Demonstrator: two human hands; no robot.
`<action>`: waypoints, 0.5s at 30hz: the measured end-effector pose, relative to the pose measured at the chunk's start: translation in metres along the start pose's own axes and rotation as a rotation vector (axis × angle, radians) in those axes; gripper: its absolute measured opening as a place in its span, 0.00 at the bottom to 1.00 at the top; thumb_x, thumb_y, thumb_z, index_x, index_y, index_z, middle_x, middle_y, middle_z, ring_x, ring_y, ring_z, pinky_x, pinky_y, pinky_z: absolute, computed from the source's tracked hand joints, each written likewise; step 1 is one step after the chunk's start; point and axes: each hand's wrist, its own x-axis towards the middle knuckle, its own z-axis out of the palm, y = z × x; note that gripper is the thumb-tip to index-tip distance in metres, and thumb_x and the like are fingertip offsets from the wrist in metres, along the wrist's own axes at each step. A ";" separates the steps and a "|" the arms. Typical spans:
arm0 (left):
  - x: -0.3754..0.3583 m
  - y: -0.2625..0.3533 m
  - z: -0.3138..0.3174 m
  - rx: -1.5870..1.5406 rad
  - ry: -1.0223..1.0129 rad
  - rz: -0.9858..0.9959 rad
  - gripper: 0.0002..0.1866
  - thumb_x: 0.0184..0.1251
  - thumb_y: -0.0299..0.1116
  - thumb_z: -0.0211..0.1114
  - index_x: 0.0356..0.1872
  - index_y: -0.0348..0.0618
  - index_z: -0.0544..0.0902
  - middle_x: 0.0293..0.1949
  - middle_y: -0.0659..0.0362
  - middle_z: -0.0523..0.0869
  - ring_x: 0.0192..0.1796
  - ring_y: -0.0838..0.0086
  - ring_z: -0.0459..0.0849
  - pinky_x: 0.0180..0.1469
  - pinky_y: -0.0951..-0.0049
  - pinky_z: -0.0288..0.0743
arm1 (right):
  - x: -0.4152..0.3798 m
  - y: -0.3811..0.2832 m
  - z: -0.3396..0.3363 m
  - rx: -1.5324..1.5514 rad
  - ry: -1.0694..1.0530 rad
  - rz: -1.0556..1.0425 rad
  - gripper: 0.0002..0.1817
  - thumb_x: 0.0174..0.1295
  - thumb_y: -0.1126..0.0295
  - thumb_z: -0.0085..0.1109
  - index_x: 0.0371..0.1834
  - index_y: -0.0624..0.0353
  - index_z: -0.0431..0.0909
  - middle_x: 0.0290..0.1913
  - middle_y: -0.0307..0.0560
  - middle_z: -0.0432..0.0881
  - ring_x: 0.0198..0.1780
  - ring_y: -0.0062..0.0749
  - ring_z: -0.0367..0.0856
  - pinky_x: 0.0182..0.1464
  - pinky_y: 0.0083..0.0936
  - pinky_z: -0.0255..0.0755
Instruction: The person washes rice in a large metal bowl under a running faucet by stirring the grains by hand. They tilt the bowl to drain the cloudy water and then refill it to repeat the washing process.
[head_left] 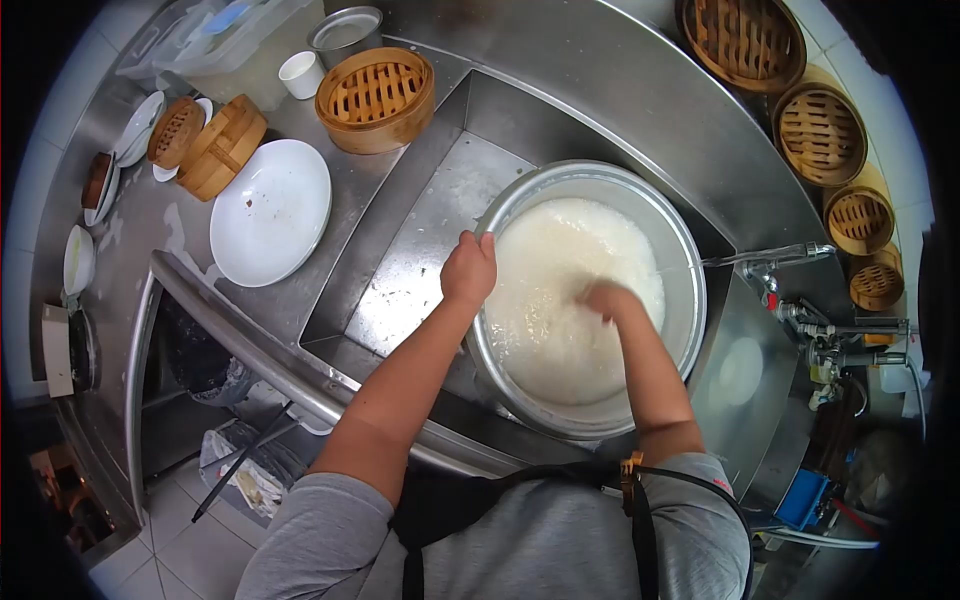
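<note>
A large round metal pot stands in the steel sink, holding cloudy white water with pale grains like rice in it. At the pot's left rim, my left hand is closed over the edge. My right hand reaches into the pot at the surface of the cloudy water; its fingers are smeared by motion and partly under the liquid. A thin stream from the tap enters over the pot's right rim.
Left of the sink basin are a white plate, bamboo steamers, a white cup and a plastic container. More steamers line the right wall. A metal rail runs along the front.
</note>
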 end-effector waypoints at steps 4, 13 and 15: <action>0.003 0.003 -0.002 -0.015 0.001 0.004 0.20 0.63 0.46 0.41 0.35 0.34 0.68 0.28 0.42 0.79 0.34 0.49 0.78 0.38 0.56 0.71 | 0.004 -0.046 -0.066 0.070 1.097 -0.212 0.17 0.55 0.59 0.46 0.41 0.58 0.75 0.47 0.50 0.73 0.49 0.45 0.71 0.48 0.38 0.66; 0.007 -0.007 0.006 -0.120 0.040 0.021 0.20 0.65 0.44 0.38 0.34 0.36 0.71 0.30 0.39 0.77 0.36 0.44 0.74 0.39 0.55 0.67 | 0.035 -0.139 -0.004 0.172 1.362 -0.932 0.20 0.50 0.67 0.51 0.48 0.64 0.70 0.54 0.58 0.67 0.63 0.57 0.50 0.62 0.45 0.47; 0.008 -0.009 0.007 -0.144 0.046 0.025 0.21 0.65 0.45 0.37 0.35 0.36 0.71 0.32 0.40 0.77 0.38 0.44 0.74 0.41 0.55 0.66 | 0.032 -0.125 0.053 0.248 1.199 -1.148 0.26 0.48 0.72 0.50 0.54 0.69 0.62 0.57 0.62 0.62 0.62 0.57 0.52 0.62 0.42 0.48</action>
